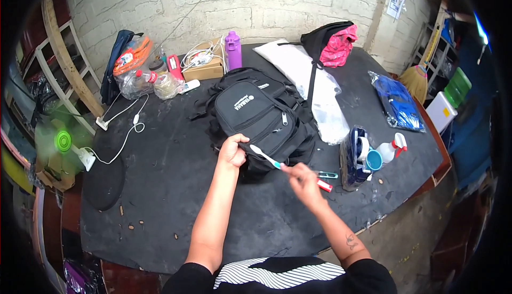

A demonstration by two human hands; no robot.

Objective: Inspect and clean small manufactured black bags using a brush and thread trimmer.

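Observation:
A black backpack (250, 107) lies on the dark table, its front pocket and zippers facing up. My left hand (233, 151) is closed on the backpack's near edge, at its lower left corner. In my right hand (301, 179) is a toothbrush (269, 158) with a white and teal handle, held by its end. Its head points up and left, at the bag's near side close to my left fingers; whether the bristles touch the fabric I cannot tell. Beside my right hand lie a teal-green tool (327, 175) and a red and white object (324, 186), both partly covered.
At right stand a clear-sided case (352, 160) with tape and a teal cup (374, 159), a spray bottle (392, 147) and a blue plastic-wrapped pack (397, 102). Behind are a white plastic package (320, 91), a purple bottle (233, 50) and a cardboard box (205, 70). A white cable (128, 139) crosses the left side.

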